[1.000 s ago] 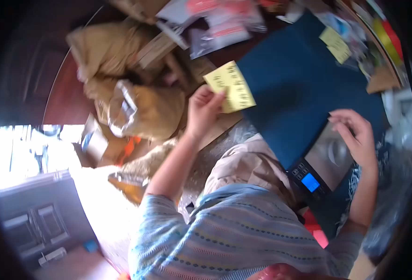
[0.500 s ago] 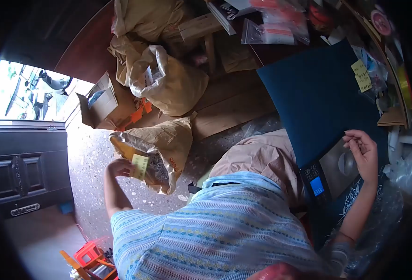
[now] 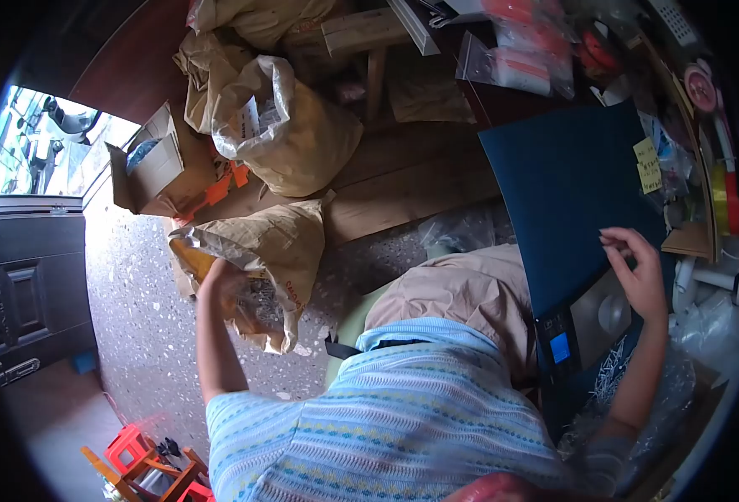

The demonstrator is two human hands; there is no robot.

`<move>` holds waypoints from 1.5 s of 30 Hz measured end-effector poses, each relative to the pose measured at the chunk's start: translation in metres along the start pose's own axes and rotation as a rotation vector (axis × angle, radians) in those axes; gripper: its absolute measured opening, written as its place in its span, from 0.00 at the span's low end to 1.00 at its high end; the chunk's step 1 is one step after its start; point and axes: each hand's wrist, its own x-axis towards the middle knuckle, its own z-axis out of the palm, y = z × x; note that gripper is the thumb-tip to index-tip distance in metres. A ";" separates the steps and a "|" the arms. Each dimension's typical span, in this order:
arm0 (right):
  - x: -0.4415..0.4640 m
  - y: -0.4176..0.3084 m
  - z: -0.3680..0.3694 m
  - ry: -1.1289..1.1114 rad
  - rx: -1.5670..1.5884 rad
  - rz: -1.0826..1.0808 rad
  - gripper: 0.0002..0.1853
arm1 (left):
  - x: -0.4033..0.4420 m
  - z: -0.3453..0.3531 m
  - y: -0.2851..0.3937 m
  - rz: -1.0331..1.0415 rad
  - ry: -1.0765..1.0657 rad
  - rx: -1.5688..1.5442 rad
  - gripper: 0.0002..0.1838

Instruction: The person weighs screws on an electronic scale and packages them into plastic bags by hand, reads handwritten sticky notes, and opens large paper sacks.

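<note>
My left hand point(image 3: 225, 276) reaches into the mouth of an open brown paper sack point(image 3: 281, 238) on the floor; its fingers are hidden inside, and a sliver of yellow shows beside them. My right hand point(image 3: 634, 263) hovers over the digital scale point(image 3: 591, 322) with its fingers loosely bent and apart, holding nothing. The scale has a lit blue display and lies on a dark blue sheet point(image 3: 570, 184). A pile of thin, pale sticks point(image 3: 610, 372) lies beside the scale, near my right forearm.
Another open sack point(image 3: 319, 151) and a cardboard box point(image 3: 153, 167) stand beyond the first sack. Plastic bags point(image 3: 524, 71) lie at the top. Yellow notes point(image 3: 648, 166) are by the shelf at right. A red and orange object point(image 3: 131, 452) stands at lower left.
My left hand has moved from above the blue sheet down to the floor sack with the yellow note, and its fingers have gone inside. My right hand has stayed over the scale.
</note>
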 end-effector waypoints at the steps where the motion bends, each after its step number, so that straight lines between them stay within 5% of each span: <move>1: 0.015 -0.001 0.006 -0.024 -0.028 -0.033 0.13 | -0.032 -0.039 0.055 -0.189 -0.319 0.165 0.14; 3: 0.050 -0.004 0.022 -0.059 -0.062 -0.079 0.15 | -0.064 -0.076 0.097 -0.361 -0.489 -0.330 0.09; 4: 0.067 -0.002 0.031 -0.071 -0.068 -0.088 0.16 | -0.068 -0.089 0.127 -0.386 -0.455 -0.211 0.11; 9: 0.154 0.020 0.080 -0.058 -0.420 -0.466 0.29 | -0.008 -0.092 0.261 0.340 -0.163 -0.209 0.12; 11: 0.178 0.029 0.088 -0.104 -0.518 -0.583 0.30 | 0.066 -0.056 0.289 0.349 -0.299 -0.500 0.10; 16: 0.193 0.047 0.098 -0.121 -0.496 -0.616 0.32 | 0.256 0.073 0.343 0.256 -0.450 -0.676 0.12; 22: 0.196 0.050 0.095 -0.157 -0.404 -0.563 0.33 | 0.397 0.159 0.406 -0.039 -0.193 -0.805 0.11; 45: 0.204 0.054 0.092 -0.285 -0.216 -0.497 0.37 | 0.494 0.187 0.428 0.012 -0.078 -1.267 0.10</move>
